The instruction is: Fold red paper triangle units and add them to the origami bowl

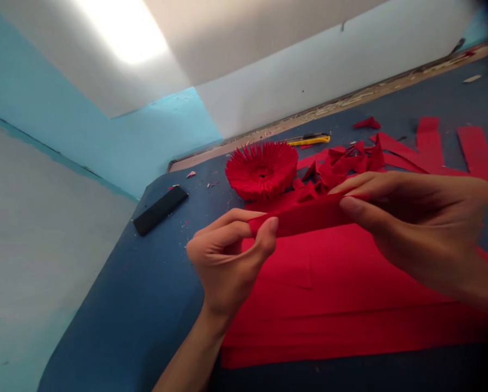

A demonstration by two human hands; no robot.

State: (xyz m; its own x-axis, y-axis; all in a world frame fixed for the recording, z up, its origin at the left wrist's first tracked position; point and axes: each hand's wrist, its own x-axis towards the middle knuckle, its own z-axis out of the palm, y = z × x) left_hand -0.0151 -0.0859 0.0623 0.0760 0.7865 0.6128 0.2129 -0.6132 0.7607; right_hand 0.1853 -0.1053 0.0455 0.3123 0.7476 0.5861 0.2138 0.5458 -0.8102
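A narrow red paper strip [309,216] is stretched between my two hands, above the sheets. Its left end is pinched between the thumb and fingers of my left hand [231,250]. At the other end, my right hand [411,223] grips it with thumb and forefinger. Large red paper sheets [329,283] lie stacked under both hands. Just beyond the strip sits a round, pleated red paper piece [262,171] with a small hole in its middle. Several small folded red paper pieces [341,163] are heaped beside it, partly behind my right hand.
A yellow box cutter [309,140] lies behind the pleated piece. Cut red strips [429,141] spread at the back right. A black oblong object [161,210] rests on the blue table [146,294] at left. Paper scraps lie near the wall [309,81].
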